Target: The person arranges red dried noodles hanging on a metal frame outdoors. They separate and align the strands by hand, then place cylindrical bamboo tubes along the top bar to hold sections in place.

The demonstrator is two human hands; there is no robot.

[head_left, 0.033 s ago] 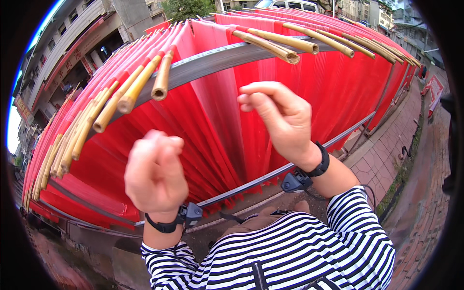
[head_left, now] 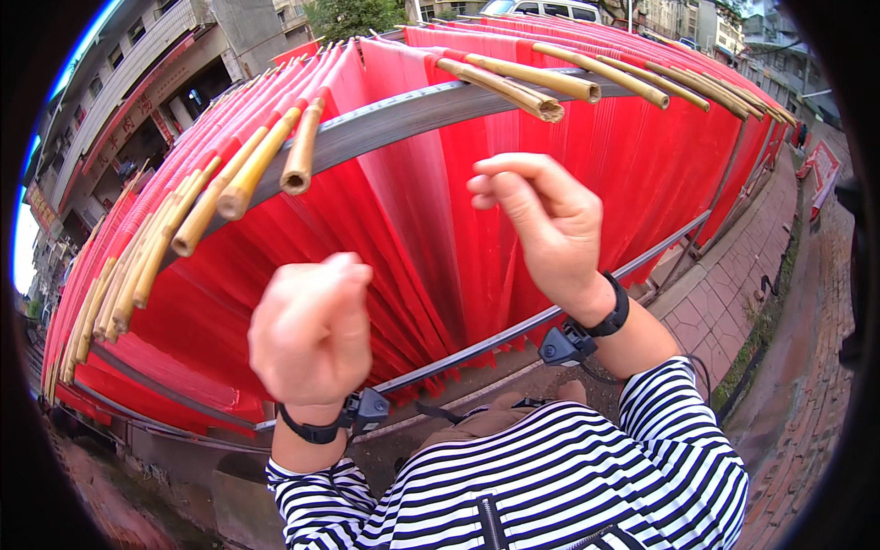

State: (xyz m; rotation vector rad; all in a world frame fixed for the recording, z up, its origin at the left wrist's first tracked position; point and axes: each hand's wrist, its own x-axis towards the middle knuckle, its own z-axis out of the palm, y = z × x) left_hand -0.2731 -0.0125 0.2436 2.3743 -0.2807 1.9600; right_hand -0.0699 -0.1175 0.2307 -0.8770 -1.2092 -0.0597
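From my remote post, I saw the left hand shift inward and a little rightward from the previous view, its blurred fingers folded toward the palm. I could not tell whether they were pressed together or hid something. The right hand had also slid slightly right, thumb and fingertips curled toward each other, with nothing visible between them; whether the tips met, I could not tell. I judged that this shift had changed nothing in how the red cloth hung beyond both hands, with neither seen to grip it.

At left, bamboo poles fanned out, yellow-tan and smooth, some with open, hollow ends. A black strap circled the left wrist. In the middle, the thin cloth dropped in long, narrow folds, paler and sheer where light came through. Above it curved a flat grey metal rail bearing the poles; below ran a slimmer bar. Farther right, a thick, split-ended pole jutted out, and beyond the frame lay a path of reddish paving.
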